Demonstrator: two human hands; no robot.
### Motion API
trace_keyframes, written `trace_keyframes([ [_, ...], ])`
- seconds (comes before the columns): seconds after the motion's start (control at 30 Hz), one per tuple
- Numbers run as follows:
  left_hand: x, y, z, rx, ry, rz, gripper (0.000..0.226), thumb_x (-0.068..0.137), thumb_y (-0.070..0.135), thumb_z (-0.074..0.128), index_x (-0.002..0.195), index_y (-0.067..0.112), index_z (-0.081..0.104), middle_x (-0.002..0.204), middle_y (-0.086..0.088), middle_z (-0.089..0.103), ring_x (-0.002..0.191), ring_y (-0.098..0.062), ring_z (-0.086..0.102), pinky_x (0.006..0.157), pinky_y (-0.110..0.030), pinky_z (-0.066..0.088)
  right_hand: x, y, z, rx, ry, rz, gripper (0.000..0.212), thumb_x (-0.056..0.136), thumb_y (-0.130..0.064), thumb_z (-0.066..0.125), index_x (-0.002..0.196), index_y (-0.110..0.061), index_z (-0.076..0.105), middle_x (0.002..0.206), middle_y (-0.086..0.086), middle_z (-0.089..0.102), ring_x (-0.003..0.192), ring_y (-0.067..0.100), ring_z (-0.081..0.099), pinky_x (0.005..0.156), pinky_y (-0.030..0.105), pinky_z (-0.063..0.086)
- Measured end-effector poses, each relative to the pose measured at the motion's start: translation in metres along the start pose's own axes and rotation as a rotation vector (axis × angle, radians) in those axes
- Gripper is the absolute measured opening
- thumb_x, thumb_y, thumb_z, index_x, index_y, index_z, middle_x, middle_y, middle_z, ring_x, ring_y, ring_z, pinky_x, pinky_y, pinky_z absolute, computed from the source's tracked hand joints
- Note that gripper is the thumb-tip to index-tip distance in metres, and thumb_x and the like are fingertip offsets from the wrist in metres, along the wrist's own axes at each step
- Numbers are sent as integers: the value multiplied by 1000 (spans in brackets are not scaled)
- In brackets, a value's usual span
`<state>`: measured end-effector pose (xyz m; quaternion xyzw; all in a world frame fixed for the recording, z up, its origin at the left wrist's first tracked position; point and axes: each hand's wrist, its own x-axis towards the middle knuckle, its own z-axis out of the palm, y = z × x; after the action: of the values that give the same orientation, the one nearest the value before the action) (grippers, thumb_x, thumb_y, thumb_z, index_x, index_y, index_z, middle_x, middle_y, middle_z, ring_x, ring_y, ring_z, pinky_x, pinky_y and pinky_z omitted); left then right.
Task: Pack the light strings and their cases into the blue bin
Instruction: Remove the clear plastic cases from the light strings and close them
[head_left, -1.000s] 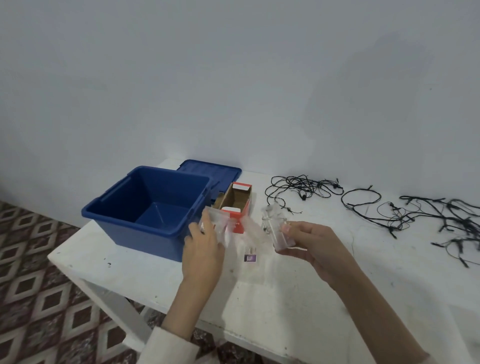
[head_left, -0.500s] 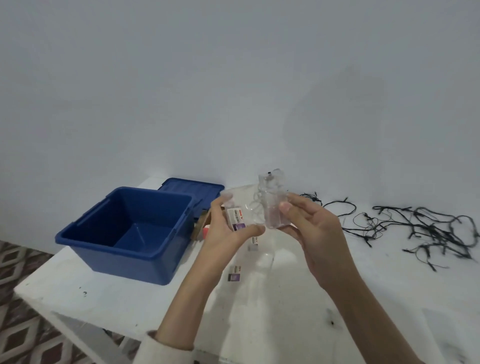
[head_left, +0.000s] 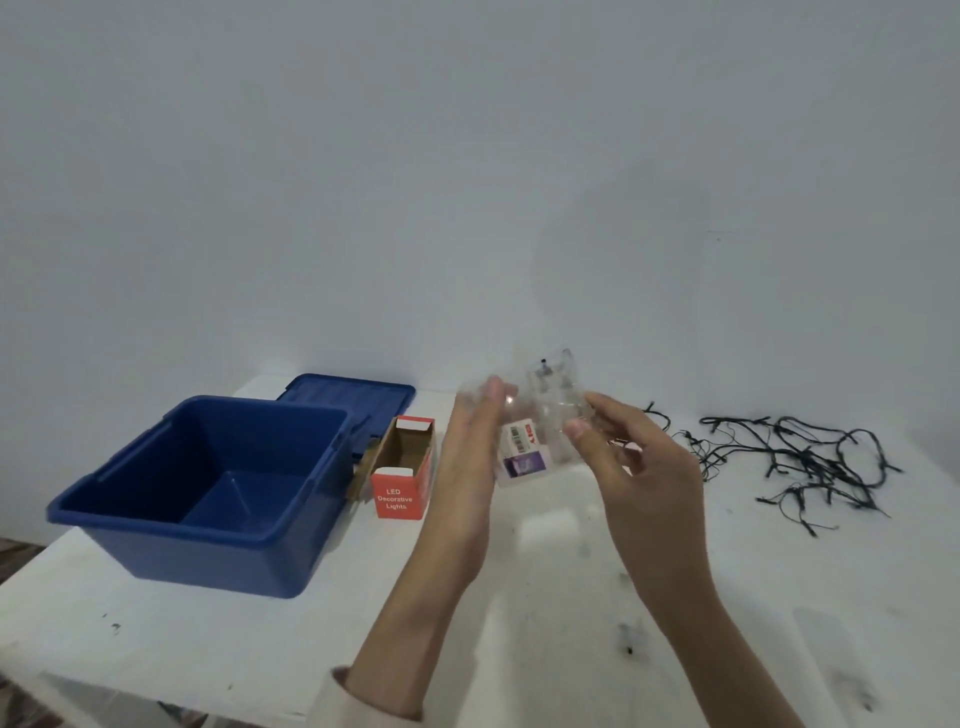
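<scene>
Clear case (head_left: 524, 452), held above the tabletop (head_left: 260, 639) to the right of the blue bin (head_left: 208, 564) and above the level of its rim. The left hand (head_left: 470, 462) lies with straight fingers flat against the side of the case nearer the bin. Whether its thumb hooks behind cannot be told. The right hand (head_left: 641, 467) pinches the far side, thumb in front and fingers curled behind.

Step in hand, as judged: closing or readying one case before it goes in; the bin appears to hold nothing yet. The next move calls for carrying the case leftward over the near rim and lowering it to the bin floor, keeping it shut on the way.

Red carton (head_left: 402, 470), marked "LED Decorative Lights", lies open-topped just right of the bin. Blue lid (head_left: 358, 397) lies behind the bin. Black light strings (head_left: 795, 457) sprawl loose, well to the right of the bin and beyond the hands.

Hard to make out: the case is transparent and blurred, so its edges and contents are uncertain. A pale tangle with a dark speck shows at its top. Both forearms are cut off at the lower edge.
</scene>
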<state>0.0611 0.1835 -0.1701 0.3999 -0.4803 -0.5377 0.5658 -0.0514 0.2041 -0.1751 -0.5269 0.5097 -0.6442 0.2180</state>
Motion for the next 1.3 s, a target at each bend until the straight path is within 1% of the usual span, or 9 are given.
trace_keyframes([
  [0.1,1,6,4,39,64,46,56,70,67,39,106,29,59,92,16,70,89,-3,67,89,-33,51,-1,-1,-1,-7,-30,-46,28,79,-16,71,89,-41,61,84,-6,63,75,-1,58,67,6,43],
  [0.27,1,1,7,53,14,-3,79,68,83,40,128,32,49,125,6,61,113,-10,60,103,-41,42,0,1,-1,-192,-78,-153,18,82,-14,70,99,-16,72,82,-7,62,79,5,57,69,4,40],
  [0.37,2,1,10,32,-2,-15,94,62,87,44,134,28,44,131,3,57,116,-14,58,104,-42,43,-2,1,1,-312,-181,-211,20,90,-24,55,95,-16,73,82,-10,60,83,3,54,69,3,35],
  [0.5,6,2,11,-35,1,-5,67,76,69,44,121,21,53,117,-2,67,105,-17,66,97,-42,49,-2,-3,0,-198,-223,-115,18,94,-20,51,102,-29,65,84,-19,64,83,-1,57,71,2,36],
  [0.77,16,-10,6,-92,-39,-85,62,77,62,50,127,25,51,114,-3,68,100,-19,68,88,-36,54,11,-2,-8,-236,-343,-103,16,90,-32,58,102,-37,68,80,-15,53,79,1,47,70,8,36],
  [0.87,23,-12,0,-198,-20,-139,49,85,55,45,117,20,60,98,-3,74,85,-20,72,65,-25,56,11,-3,-18,-277,-341,-208,23,79,-45,54,100,-47,64,84,-14,54,83,2,47,73,8,35],
  [1.0,25,-11,-1,-222,-48,-209,48,88,56,42,113,19,60,75,5,74,70,-10,71,66,-26,51,11,3,-26,-278,-407,-220,26,75,-49,53,90,-39,72,89,-12,53,94,8,49,73,9,34],
  [1.13,19,-8,1,-213,-101,-236,39,90,53,42,106,23,61,89,-1,75,84,-15,71,81,-34,55,15,5,-21,-269,-327,-228,21,72,-49,56,82,-38,71,86,-13,53,85,6,49,70,9,36],
  [1.3,11,-3,7,-222,-171,-246,46,92,50,42,109,15,66,102,-13,71,86,-19,67,74,-30,57,14,6,-17,-279,-210,-274,14,72,-36,68,84,-34,61,83,-11,52,74,9,49,65,11,38],
])
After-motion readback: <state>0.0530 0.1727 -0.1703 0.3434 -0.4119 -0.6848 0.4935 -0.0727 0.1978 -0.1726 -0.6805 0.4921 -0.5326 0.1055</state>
